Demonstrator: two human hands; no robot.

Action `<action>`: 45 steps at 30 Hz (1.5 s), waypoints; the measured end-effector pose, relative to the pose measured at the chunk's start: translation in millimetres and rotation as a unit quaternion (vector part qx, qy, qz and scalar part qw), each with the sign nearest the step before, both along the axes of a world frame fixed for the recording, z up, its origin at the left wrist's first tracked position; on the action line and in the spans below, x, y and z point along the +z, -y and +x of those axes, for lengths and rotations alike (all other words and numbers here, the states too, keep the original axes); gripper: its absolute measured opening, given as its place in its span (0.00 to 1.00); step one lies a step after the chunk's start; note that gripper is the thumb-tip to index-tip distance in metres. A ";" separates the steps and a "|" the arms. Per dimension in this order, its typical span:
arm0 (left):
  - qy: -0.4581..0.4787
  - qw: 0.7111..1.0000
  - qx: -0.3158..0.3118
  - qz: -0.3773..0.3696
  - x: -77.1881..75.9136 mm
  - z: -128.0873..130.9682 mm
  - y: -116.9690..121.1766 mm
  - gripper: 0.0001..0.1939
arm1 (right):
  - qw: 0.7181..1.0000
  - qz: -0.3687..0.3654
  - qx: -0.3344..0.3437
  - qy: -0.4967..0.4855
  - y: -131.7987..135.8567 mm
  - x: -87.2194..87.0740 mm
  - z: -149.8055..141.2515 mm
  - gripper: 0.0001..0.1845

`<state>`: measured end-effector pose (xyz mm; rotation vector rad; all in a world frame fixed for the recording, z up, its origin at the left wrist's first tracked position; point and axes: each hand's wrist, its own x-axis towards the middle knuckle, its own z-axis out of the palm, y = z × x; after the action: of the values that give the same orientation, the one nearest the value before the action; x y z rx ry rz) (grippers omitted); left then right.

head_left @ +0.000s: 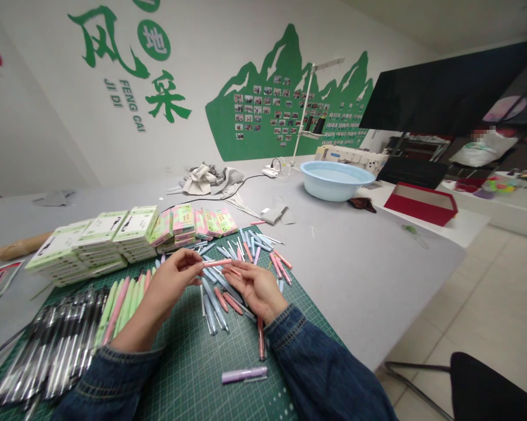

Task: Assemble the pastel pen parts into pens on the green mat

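My left hand (172, 282) pinches one end of a pink pen (217, 263), held level above a green cutting mat (202, 374). My right hand (255, 286) lies palm up just below the pen's other end, fingers loosely spread, touching the pen near its tip. Under both hands lies a scatter of pink and pale blue pens (246, 257). A row of green and pink pens (121, 304) lies left of my left wrist. A purple pen (245, 374) lies alone near the mat's front. Both arms wear denim sleeves.
Stacks of green and pink pen boxes (127, 234) stand behind the mat. Black and clear pens (53, 345) lie at the left. Farther back are crumpled cloth (206, 178), a pale blue basin (332, 179), a red box (421, 202) and a sewing machine (351, 156).
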<state>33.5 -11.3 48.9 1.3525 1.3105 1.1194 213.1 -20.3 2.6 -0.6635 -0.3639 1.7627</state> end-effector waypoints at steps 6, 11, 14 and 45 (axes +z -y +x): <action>0.098 0.993 0.005 -0.059 -9.2 -1.5 -3.8 0.17 | 0.993 0.046 -0.020 0.108 2.7 -2.9 -7.0 0.08; 0.141 0.985 0.027 -0.095 -16.1 -6.1 -8.9 0.17 | 0.970 0.069 -0.048 0.228 -3.1 -11.6 -8.9 0.07; 0.141 0.986 0.030 -0.089 -16.6 -8.4 -10.9 0.16 | 0.910 0.138 -0.125 0.371 -9.7 -15.5 0.2 0.11; 0.337 0.922 0.140 -0.128 -3.9 -14.0 -12.1 0.06 | 0.568 0.165 -0.104 0.799 -11.2 -14.7 39.2 0.15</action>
<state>19.5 0.8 45.0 0.5087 1.0898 1.3866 252.3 -9.1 -12.1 -1.7913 -1.6803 0.3026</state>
